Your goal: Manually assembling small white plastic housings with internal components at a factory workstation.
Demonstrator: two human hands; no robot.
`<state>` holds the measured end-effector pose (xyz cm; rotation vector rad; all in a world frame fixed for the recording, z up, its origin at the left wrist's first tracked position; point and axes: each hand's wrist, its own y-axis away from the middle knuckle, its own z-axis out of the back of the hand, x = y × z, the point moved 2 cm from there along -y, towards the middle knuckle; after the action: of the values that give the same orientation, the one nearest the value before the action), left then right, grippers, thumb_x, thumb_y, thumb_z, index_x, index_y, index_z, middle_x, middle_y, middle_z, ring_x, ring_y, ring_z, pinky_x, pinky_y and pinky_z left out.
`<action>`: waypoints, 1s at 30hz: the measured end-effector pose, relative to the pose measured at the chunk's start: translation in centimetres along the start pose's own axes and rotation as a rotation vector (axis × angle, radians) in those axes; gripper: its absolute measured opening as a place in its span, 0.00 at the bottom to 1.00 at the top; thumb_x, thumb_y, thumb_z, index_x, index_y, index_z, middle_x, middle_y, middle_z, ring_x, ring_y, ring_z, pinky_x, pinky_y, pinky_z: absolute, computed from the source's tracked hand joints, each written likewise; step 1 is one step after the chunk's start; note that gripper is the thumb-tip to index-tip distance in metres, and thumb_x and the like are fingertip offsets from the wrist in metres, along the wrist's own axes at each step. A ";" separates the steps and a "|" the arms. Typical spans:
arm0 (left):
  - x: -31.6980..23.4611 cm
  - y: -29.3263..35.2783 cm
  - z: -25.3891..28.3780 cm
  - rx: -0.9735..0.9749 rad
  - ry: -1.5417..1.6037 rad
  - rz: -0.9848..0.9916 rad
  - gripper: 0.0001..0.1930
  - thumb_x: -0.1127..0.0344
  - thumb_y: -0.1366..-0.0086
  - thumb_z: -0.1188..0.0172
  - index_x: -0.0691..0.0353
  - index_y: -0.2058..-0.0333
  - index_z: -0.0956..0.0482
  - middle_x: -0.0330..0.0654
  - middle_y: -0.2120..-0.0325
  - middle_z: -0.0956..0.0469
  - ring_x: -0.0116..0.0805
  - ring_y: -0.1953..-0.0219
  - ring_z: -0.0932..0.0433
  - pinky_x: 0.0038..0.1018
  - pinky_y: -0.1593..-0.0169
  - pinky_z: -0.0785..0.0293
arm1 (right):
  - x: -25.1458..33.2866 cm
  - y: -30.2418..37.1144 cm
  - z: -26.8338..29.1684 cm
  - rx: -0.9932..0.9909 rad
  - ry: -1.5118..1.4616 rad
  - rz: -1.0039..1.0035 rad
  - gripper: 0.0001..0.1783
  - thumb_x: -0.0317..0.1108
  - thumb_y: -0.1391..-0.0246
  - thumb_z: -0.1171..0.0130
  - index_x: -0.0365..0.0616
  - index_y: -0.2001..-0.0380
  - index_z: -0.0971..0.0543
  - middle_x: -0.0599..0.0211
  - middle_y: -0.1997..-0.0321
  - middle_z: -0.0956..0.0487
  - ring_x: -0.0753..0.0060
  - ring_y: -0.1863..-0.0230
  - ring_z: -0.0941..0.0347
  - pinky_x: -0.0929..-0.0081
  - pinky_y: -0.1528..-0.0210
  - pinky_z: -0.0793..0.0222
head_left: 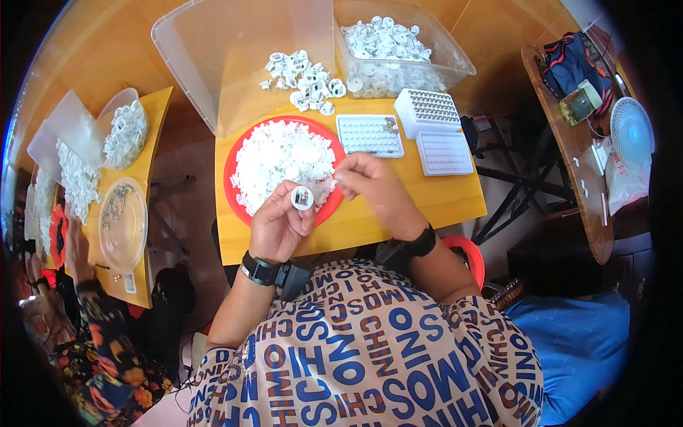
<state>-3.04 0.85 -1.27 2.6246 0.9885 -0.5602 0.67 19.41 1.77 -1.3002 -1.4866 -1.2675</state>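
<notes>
Between the thumb and fingers of my left hand [279, 226] sits a small round white plastic part [302, 198] with metal pieces in its middle. My right hand [378, 188] is raised just to the right of it, fingertips pinched together; whatever they hold is too small or hidden to make out. Below both hands lies a red round tray [232, 186], heaped with small white plastic pieces [281, 160]. Beyond my right hand rests a white tray with rows of small pockets [366, 132], with some small metal parts at its right end.
A second pocketed tray [445, 153] and a white block of metal-filled rows [431, 110] stand at the right. Behind are a pile of white parts [307, 82] and a clear bin [455, 65]. A co-worker's hand [77, 249] is at the left table, near a clear round tub [146, 228].
</notes>
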 end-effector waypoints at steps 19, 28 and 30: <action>0.0 0.2 -0.1 -0.075 0.032 -0.012 0.09 0.62 0.33 0.50 0.60 0.60 0.31 0.46 0.73 0.26 0.33 0.76 0.31 0.25 0.72 0.36 | 1.3 0.1 10.2 -0.541 0.979 0.195 0.08 0.34 0.54 0.38 0.42 0.71 0.18 0.60 0.70 0.21 0.62 0.67 0.24 0.70 0.63 0.30; -0.2 0.4 0.1 -0.031 0.014 -0.012 0.09 0.62 0.33 0.50 0.61 0.60 0.31 0.46 0.74 0.26 0.34 0.75 0.31 0.25 0.72 0.35 | 0.4 -0.9 9.6 -0.510 1.127 0.177 0.07 0.34 0.56 0.40 0.44 0.74 0.18 0.61 0.70 0.21 0.58 0.66 0.24 0.66 0.62 0.30; -0.2 0.4 0.2 0.005 0.010 -0.017 0.09 0.62 0.33 0.49 0.61 0.60 0.31 0.45 0.72 0.25 0.33 0.74 0.29 0.24 0.71 0.34 | 0.4 -1.1 9.7 -0.486 1.089 0.151 0.07 0.35 0.55 0.41 0.45 0.75 0.18 0.60 0.70 0.21 0.55 0.64 0.25 0.63 0.61 0.30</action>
<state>-2.99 0.33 -1.32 2.6283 1.0144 -0.5555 0.03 28.96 -0.03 -0.7052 -0.3174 -1.8532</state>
